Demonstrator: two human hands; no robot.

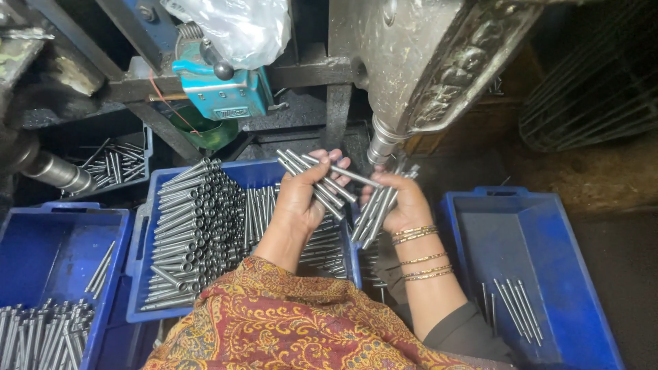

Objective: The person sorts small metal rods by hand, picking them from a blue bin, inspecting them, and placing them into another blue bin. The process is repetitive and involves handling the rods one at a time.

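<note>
Dim workshop floor under grey metal press (425,68) | left hand (301,199) fingers clenched on bundle of thin steel rods (317,179); right hand (404,205) fingers clenched on second rod bundle (375,214) | middle blue plastic tray (147,274) seen heaped with rods; right blue plastic tray (548,233) holds few; most judged unprocessed

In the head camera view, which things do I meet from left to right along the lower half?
Left blue tray with some rods → middle blue tray full of rods → left hand gripping rods → right hand gripping rods → right blue tray with few rods.

L hand (301,195) & R hand (404,205) raised close together, fingers (334,159) curled shut.
</note>
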